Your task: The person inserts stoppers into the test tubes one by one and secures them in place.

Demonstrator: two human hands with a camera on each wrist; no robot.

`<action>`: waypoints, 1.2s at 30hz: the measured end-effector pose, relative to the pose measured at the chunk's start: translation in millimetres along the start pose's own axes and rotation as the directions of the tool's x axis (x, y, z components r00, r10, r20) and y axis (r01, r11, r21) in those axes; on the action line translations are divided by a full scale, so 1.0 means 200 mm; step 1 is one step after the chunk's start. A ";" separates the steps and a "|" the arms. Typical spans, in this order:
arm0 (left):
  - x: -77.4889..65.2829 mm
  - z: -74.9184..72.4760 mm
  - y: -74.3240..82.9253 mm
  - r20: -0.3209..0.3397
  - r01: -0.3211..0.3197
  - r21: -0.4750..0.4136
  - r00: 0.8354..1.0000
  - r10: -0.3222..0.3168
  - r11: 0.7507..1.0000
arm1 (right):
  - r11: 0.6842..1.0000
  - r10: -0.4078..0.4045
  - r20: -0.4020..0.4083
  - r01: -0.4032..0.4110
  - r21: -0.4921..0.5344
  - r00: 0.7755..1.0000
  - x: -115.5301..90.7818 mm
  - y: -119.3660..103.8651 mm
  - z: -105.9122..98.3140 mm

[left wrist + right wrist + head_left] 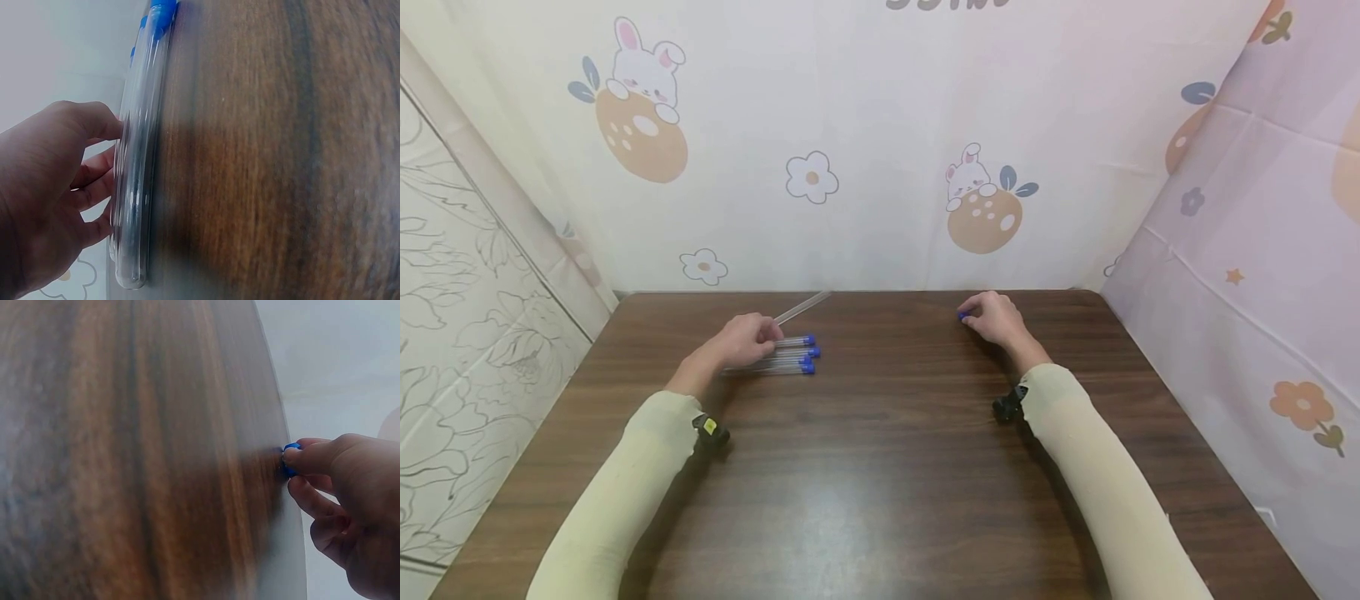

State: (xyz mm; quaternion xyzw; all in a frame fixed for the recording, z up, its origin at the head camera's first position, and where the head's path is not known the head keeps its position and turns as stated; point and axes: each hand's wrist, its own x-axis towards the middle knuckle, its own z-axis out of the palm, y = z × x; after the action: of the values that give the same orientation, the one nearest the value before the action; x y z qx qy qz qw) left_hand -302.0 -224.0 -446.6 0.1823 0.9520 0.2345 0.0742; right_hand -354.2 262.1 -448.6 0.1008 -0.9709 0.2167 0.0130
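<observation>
Left hand: we are resting our left hand (pixel 747 340) at about 10 o'clock on the worktop (pixel 880 467), its fingers (pixel 94 187) curled round the shaft of an uncapped test tube (pixel 802 307) that is slanting up toward 1 o'clock, clear of the wood.
Right hand: we are holding our right hand (pixel 996 318) at about 1 o'clock, fingers (pixel 312 459) pinching a small blue cap (pixel 962 315) just above the worktop edge.
Capped tubes: we are counting three capped test tubes (pixel 790 354) lying side by side under and just beside the left hand, blue caps pointing to 3 o'clock; a fourth may be hiding behind the hand, we cannot tell.
Counts: one open tube in hand, one loose cap, three capped tubes lying flat, two hands.
Handling of the tubes: we are judging them light, stiff, smooth and round, so liable to roll and slip; whether glass or plastic we cannot tell, so we are treating them as breakable.
Where to take hold: mid-shaft between thumb and fingertips, leaving the open mouth free.
Handling of the cap: tiny and light, easy to drop; we are gripping it by its sides.
</observation>
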 end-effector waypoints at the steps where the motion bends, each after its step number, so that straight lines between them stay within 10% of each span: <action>1: 0.00 0.00 0.00 -0.001 -0.001 0.000 1.000 0.001 1.000 | 1.000 0.000 0.001 0.000 0.001 1.000 0.00 0.00 0.00; 36: 0.03 -0.08 0.04 -0.142 -0.029 0.043 0.989 0.035 0.999 | 0.998 -0.022 -0.016 0.023 0.065 1.000 0.01 -0.04 -0.10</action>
State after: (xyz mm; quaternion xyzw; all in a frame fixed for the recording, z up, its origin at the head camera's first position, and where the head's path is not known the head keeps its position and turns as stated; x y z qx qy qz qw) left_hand -309.5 -222.0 -429.8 0.1820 0.9563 0.2288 -0.0015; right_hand -355.5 263.0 -426.3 0.1102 -0.9621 0.2488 0.0196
